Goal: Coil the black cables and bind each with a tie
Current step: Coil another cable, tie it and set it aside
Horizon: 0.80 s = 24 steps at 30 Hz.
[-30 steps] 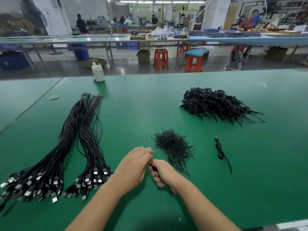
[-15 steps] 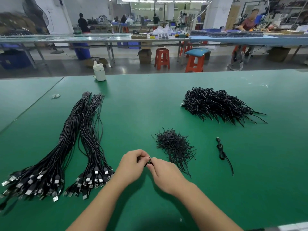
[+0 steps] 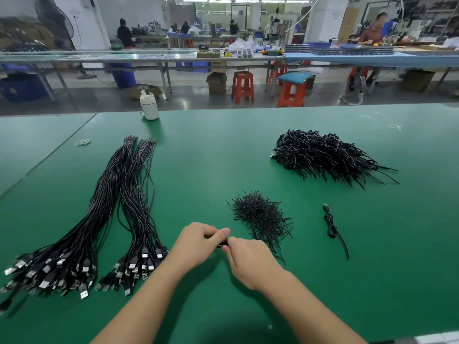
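Both my hands meet near the front of the green table (image 3: 198,170). My left hand (image 3: 198,244) and my right hand (image 3: 248,259) pinch a small black coiled cable (image 3: 221,242) between them; most of it is hidden by my fingers. Two long bundles of uncoiled black USB cables (image 3: 106,214) lie at the left, plugs toward me. A small heap of black wire ties (image 3: 260,214) sits just right of my hands. One coiled, tied cable (image 3: 331,225) lies further right. A big pile of bound cables (image 3: 323,155) rests at the back right.
A white plastic bottle (image 3: 149,106) stands at the table's far edge. A loose rubber band (image 3: 83,142) lies at the back left. Beyond the table are other workbenches, orange stools and people at work.
My hands have kept together over the same spot, fingers shifting round the small coil. The tie end that stuck up between them half a second ago no longer shows.
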### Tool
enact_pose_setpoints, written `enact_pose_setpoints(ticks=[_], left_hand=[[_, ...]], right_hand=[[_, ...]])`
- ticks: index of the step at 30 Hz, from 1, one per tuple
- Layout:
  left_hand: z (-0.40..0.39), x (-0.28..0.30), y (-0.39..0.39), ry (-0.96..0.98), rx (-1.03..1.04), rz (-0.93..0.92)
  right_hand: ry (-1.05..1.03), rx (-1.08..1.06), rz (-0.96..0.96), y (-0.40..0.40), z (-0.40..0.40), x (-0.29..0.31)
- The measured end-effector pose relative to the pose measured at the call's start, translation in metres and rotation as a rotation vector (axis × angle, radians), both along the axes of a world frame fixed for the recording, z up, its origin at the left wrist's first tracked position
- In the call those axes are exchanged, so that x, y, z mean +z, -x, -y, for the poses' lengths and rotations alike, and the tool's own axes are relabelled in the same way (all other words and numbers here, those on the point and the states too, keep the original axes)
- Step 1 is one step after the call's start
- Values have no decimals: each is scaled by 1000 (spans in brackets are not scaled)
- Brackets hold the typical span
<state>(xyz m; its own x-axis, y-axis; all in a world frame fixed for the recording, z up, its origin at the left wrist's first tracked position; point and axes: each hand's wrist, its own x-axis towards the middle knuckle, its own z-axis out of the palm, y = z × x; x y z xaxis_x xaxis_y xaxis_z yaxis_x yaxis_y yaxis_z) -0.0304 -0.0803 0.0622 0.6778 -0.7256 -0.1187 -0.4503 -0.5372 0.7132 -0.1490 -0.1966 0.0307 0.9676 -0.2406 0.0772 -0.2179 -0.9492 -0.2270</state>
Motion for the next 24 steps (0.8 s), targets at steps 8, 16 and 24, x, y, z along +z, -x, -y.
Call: enact_pose_setpoints(ticks=[8, 16, 24], left_hand=[[1, 4, 1, -77, -89, 113], [4, 5, 2, -185, -147, 262], [-3, 1, -7, 160, 62, -202]], right_hand=[[88, 52, -54, 0, 0, -3], [111, 71, -73, -3, 2, 2], [250, 103, 386, 0, 13, 18]])
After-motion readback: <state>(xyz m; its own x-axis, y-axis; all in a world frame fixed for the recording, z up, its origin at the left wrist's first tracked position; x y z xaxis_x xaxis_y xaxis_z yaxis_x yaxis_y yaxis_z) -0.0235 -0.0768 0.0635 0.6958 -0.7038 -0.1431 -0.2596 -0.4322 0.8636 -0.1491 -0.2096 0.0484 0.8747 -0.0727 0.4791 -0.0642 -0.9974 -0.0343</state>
